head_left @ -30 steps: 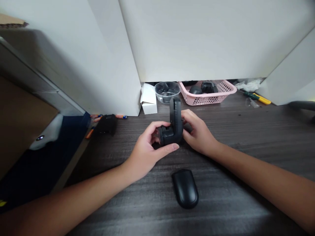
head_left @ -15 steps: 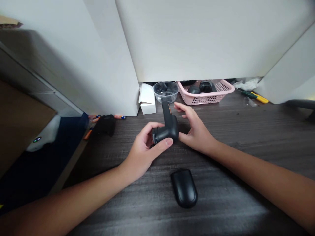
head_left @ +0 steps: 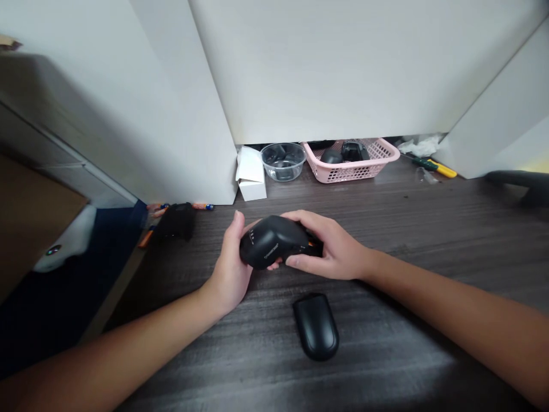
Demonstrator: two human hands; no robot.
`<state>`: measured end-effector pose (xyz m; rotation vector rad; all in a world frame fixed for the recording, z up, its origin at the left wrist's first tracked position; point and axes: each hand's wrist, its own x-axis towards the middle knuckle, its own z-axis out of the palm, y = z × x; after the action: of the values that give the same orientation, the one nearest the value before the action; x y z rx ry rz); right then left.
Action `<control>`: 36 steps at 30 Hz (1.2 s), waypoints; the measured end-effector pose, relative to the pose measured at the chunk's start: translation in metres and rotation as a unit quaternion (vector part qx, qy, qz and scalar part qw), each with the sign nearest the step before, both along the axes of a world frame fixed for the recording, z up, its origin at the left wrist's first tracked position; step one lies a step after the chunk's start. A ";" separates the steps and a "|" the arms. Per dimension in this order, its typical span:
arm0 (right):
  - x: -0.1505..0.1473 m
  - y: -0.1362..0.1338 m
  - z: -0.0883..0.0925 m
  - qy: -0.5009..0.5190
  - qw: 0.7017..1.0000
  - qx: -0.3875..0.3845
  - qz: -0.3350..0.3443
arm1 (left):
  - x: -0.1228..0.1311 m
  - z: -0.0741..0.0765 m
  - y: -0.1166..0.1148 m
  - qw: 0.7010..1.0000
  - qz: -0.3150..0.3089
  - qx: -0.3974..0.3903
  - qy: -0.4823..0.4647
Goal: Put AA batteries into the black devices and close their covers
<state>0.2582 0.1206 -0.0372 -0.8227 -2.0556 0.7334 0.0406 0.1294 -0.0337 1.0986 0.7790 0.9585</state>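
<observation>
A black computer mouse (head_left: 316, 327) lies on the worktop (head_left: 398, 320). Just beyond it, the left hand (head_left: 229, 269) and right hand (head_left: 330, 246) clamp a black plastic device (head_left: 274, 241) from opposite sides, keeping its printed face upward. Farther back stand a clear bowl (head_left: 283, 162) and pink basket (head_left: 351, 174).

glass bowl (head_left: 283, 162) between box (head_left: 251, 184) and basket (head_left: 338, 174) | mouse (head_left: 316, 327) on desk (head_left: 429, 240)

black device (head_left: 272, 242), pink mesh basket (head_left: 338, 175), grey-streaked dark desk (head_left: 407, 240)
</observation>
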 end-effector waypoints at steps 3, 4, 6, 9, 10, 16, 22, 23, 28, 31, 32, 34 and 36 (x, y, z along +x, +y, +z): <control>-0.002 -0.002 -0.001 0.049 0.997 -0.058 -0.017 | -0.001 -0.006 0.000 0.998 0.015 0.053 -0.020; -0.003 -0.003 -0.002 0.066 0.994 -0.077 -0.030 | -0.001 -0.007 0.000 0.997 0.019 0.071 -0.021; -0.007 -0.003 -0.004 0.111 0.985 -0.123 -0.054 | -0.001 -0.009 -0.001 0.995 0.024 0.097 -0.003; -0.013 -0.004 -0.005 0.183 0.960 -0.206 -0.057 | 0.001 -0.008 -0.002 0.993 0.025 0.112 0.037; -0.015 -0.004 -0.005 0.200 0.952 -0.229 -0.050 | 0.002 -0.007 -0.002 0.992 0.025 0.114 0.043; -0.022 -0.009 -0.006 0.237 0.933 -0.266 -0.046 | 0.001 -0.009 -0.002 0.990 0.001 0.130 0.053; -0.021 -0.007 -0.007 0.225 0.934 -0.274 -0.034 | -0.002 -0.012 -0.003 0.986 0.006 0.144 0.078; -0.021 -0.007 -0.007 0.221 0.935 -0.277 -0.028 | -0.001 -0.011 -0.003 0.987 0.007 0.142 0.075; -0.019 -0.004 -0.006 0.228 0.931 -0.285 -0.010 | 0.002 -0.002 -0.005 0.990 -0.005 0.134 0.040; -0.018 -0.004 -0.006 0.229 0.932 -0.282 -0.007 | 0.002 0.000 -0.007 0.990 -0.002 0.134 0.047; -0.019 -0.003 -0.007 0.230 0.932 -0.281 -0.006 | 0.002 0.000 -0.008 0.989 -0.001 0.136 0.050; -0.019 -0.003 -0.008 0.236 0.930 -0.283 -0.006 | 0.003 0.000 -0.009 0.988 -0.002 0.146 0.050; -0.018 -0.002 -0.011 0.251 0.922 -0.296 0.002 | 0.003 0.000 -0.009 0.986 -0.002 0.161 0.049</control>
<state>0.2403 0.1184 -0.0483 -0.8370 -1.3803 1.4417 0.0435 0.1203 -0.0334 1.4353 0.7161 1.0579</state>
